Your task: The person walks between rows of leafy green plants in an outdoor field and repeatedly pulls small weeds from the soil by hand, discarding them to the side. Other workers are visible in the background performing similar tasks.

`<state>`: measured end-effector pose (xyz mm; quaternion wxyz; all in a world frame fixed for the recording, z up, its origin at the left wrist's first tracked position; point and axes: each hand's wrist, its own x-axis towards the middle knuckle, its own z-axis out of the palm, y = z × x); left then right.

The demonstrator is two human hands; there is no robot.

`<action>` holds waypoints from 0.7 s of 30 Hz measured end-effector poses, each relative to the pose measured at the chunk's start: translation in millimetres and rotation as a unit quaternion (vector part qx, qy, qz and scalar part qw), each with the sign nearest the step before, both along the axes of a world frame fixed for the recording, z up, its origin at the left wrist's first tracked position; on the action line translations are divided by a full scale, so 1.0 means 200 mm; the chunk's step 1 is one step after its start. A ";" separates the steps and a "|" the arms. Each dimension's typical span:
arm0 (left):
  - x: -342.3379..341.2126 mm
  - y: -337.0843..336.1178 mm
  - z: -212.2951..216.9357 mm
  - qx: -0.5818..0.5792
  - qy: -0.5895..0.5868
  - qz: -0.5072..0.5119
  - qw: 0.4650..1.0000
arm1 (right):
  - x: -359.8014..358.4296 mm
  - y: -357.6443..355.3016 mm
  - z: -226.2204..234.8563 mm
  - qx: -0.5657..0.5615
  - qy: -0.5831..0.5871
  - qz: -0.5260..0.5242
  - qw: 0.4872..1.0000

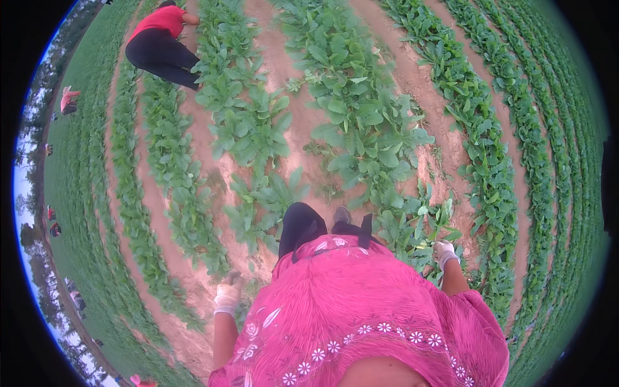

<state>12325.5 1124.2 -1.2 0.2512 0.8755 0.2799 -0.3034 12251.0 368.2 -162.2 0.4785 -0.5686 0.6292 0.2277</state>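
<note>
My right hand (pixel 444 253), in a pale glove, is closed at the right beside the crop row in front of me. Leafy stems (pixel 438 220) rise from its fingers, and their lower ends are hidden by the hand. On the other side, my left hand (pixel 227 294) hangs low over the soil, gloved too, with dirt-darkened fingertips. Its fingers look loosely apart and nothing shows in them. The nearest broad-leaved green plants (pixel 255 209) grow in the row ahead of that hand.
Rows of leafy crop (pixel 361 109) run away from me, with reddish soil furrows (pixel 293 138) between them. A person in a red top (pixel 161 35) bends over a row at the far left. Several other people are farther off along the left edge, near trees.
</note>
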 end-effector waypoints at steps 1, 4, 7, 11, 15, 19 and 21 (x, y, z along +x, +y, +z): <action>0.00 0.00 0.00 -0.011 0.002 0.006 1.000 | 0.02 -0.01 0.01 0.004 -0.004 -0.016 1.000; 0.01 0.03 -0.04 -0.019 0.029 0.025 0.999 | 0.10 -0.04 0.05 0.024 -0.014 -0.013 1.000; 0.05 0.07 -0.12 -0.007 0.055 0.029 0.998 | 0.23 -0.09 0.08 0.009 0.009 0.007 1.000; 0.23 0.12 -0.29 -0.004 0.060 0.039 0.997 | 0.43 -0.20 0.09 -0.057 -0.041 -0.033 0.997; 0.53 0.20 -0.45 -0.013 0.061 0.098 0.993 | 0.83 -0.27 0.05 -0.065 -0.016 -0.048 0.997; 0.82 0.16 -0.51 -0.009 0.055 0.197 0.979 | 1.59 -0.31 0.07 -0.092 -0.007 0.104 0.990; 0.91 0.14 -0.47 -0.027 0.076 0.219 0.973 | 1.98 -0.32 0.11 -0.105 -0.094 0.169 0.975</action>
